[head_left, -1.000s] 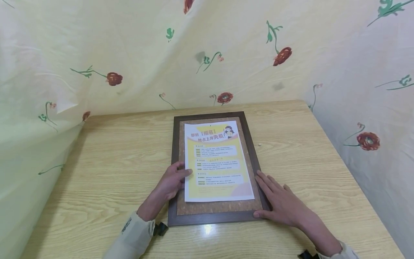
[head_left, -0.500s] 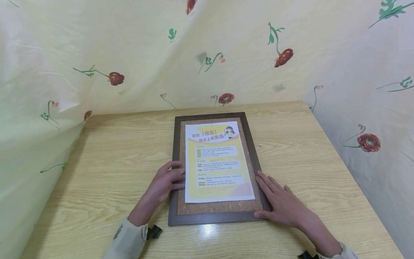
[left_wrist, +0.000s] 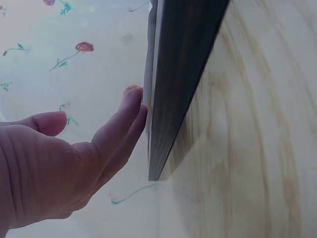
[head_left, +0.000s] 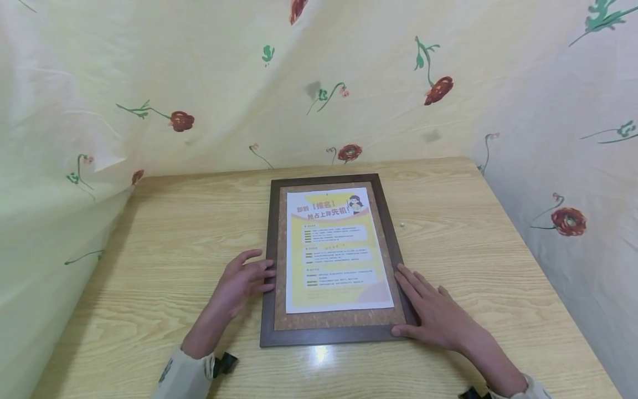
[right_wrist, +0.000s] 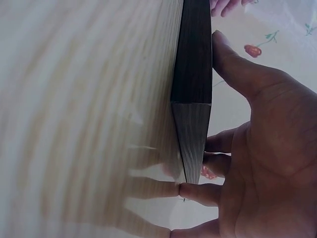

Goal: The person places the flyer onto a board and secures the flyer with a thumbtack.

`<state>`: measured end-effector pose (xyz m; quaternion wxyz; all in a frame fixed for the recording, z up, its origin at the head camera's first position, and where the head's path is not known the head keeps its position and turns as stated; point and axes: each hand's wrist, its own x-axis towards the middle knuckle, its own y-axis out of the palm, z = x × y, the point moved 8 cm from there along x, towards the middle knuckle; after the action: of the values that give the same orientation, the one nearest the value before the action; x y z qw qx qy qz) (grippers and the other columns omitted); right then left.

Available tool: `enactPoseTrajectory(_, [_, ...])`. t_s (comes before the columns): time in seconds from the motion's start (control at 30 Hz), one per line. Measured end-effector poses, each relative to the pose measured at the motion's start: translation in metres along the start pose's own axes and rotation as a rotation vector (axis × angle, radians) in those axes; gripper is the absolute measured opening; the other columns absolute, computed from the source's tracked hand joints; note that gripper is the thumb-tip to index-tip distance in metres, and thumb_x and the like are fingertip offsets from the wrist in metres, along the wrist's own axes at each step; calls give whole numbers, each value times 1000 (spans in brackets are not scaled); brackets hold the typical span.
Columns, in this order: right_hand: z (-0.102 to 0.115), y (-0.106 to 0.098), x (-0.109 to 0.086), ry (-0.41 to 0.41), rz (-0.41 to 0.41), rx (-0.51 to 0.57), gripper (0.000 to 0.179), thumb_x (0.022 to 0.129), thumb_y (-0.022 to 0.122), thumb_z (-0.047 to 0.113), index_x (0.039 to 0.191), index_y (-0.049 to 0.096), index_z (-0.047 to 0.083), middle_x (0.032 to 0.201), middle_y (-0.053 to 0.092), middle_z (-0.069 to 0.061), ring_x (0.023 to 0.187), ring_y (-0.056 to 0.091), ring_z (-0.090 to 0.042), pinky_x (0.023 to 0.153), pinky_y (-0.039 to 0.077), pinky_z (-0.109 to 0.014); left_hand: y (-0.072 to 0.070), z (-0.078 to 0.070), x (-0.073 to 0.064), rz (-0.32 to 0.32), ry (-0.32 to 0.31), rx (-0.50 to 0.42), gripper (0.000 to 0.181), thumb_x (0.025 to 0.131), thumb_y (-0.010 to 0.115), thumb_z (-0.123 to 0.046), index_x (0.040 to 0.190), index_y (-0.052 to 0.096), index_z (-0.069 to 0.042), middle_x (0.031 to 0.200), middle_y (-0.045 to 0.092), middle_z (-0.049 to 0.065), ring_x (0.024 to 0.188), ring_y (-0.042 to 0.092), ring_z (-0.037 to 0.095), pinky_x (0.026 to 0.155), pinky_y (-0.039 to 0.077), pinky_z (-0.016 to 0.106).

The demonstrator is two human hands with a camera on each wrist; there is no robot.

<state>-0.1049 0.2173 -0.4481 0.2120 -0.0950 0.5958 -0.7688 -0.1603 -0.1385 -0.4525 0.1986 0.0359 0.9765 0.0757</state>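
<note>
In the head view a dark-framed cork board [head_left: 331,336] lies on the table. On its cork sits a yellow and white printed poster [head_left: 319,296], a tiny dark pin at the sheet's top middle. My left hand [head_left: 236,285] has its fingertips over the frame's left side, fingers loosely extended. The left wrist view shows that hand [left_wrist: 64,168] with fingertips at the board's upper face, thumb apart. My right hand [head_left: 441,318] rests at the lower right corner, thumb on the frame's front strip. In the right wrist view its fingers [right_wrist: 198,193] reach along the frame's side, some touching the table.
A small pale round object [head_left: 401,224] lies on the wooden table [head_left: 463,233] right of the board. Flower-printed cloth [head_left: 239,72] hangs behind the table and along both sides. A black clip-like piece [head_left: 228,363] sits at the left sleeve.
My left hand has drawn back leftward from the poster's left edge to the frame, its thumb coming off the paper. The right hand and the board keep their places.
</note>
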Motion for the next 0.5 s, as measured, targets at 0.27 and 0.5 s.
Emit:
enactPoseTrajectory(0.27, [0, -1, 0, -4, -4, 3, 107, 80, 56, 77, 154, 29, 3, 161, 24, -13, 139, 32, -45, 90, 33, -77, -13, -8, -10, -77, 59, 82, 58, 95, 55, -1, 147, 29, 5, 136, 49, 32, 113, 60, 37, 85, 55, 42])
enactPoseTrajectory(0.5, [1, -1, 0, 0, 1, 9, 108, 80, 55, 77, 154, 29, 3, 161, 23, -13, 140, 31, -44, 90, 32, -77, -17, -11, -19, -135, 125, 250, 57, 97, 57, -6, 148, 31, 2, 140, 47, 30, 119, 55, 41, 87, 54, 44])
